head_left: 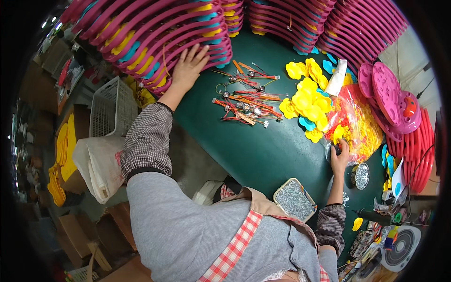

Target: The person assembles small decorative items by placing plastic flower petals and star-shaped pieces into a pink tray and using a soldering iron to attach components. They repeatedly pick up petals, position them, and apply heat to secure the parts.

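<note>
My left hand (190, 68) has its fingers spread against the edge of a tall stack of curved maroon plastic pieces (155, 35), with yellow and blue parts showing between the layers. My right hand (340, 159) is at the near edge of a clear bag of small red and yellow parts (361, 123). Its fingers are curled together beside a small yellow piece (338, 133); what they hold is too small to make out. Between the hands lie several wired electronic assemblies (246, 107) with red and orange leads. A pile of yellow flower-shaped plastic pieces (307, 101) lies left of the bag.
A square tray of small metal screws (295, 199) sits at the green table's (225, 141) near edge. A round tin of screws (361, 176) stands by my right wrist. Pink molded pieces (390, 94) and red curved pieces (420, 155) are stacked right. A white crate (104, 110) stands left.
</note>
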### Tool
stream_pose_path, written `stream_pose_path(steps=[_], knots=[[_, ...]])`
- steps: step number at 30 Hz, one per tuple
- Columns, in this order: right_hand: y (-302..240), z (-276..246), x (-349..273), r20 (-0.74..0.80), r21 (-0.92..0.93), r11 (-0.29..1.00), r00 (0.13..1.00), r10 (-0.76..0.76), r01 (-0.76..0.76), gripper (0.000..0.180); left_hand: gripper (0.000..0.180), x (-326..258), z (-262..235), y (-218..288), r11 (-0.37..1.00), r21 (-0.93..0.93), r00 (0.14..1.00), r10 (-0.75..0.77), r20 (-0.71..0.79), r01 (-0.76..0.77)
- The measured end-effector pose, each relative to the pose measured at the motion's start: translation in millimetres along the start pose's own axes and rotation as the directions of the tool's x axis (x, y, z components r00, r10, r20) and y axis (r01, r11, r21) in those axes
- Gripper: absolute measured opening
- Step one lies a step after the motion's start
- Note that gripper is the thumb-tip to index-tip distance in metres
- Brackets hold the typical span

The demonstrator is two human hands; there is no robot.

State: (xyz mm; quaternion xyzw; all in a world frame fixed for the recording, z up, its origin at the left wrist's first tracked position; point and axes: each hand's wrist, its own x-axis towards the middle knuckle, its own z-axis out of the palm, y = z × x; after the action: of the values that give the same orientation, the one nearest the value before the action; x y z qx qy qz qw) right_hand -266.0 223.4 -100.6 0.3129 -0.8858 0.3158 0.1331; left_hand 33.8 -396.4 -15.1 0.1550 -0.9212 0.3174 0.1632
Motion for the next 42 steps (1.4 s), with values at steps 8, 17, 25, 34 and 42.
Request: stream_pose_path(steps=[8,17,25,34,42], knots=[[-28,-1,3,-0.019,0.002,0.999,0.998,0.052,-0.052,0.043,0.09,8,34,-58,0.994,0.085,0.992,-0.072,0.107,0.064],[-29,2,5,-0.099,-0.064,0.996,0.993,0.062,-0.069,0.044,0.082,12,35,-73,0.998,0.055,0.993,-0.021,0.117,0.015],[-67,-12,24,-0.247,-0.103,0.993,0.965,-0.089,0.065,0.035,0.054,53,-37,32,0.903,-0.373,0.924,0.063,-0.378,-0.214],[-125,54,61,0.118,-0.083,0.95,0.95,-0.289,0.3,0.062,0.057,148,-97,286,0.354,-0.85,0.902,0.334,-0.274,-0.39],[-102,28,68,-0.213,0.033,0.982,0.961,-0.177,0.188,0.024,0.031,179,-101,288,0.4,-0.915,0.969,0.243,0.052,-0.052]])
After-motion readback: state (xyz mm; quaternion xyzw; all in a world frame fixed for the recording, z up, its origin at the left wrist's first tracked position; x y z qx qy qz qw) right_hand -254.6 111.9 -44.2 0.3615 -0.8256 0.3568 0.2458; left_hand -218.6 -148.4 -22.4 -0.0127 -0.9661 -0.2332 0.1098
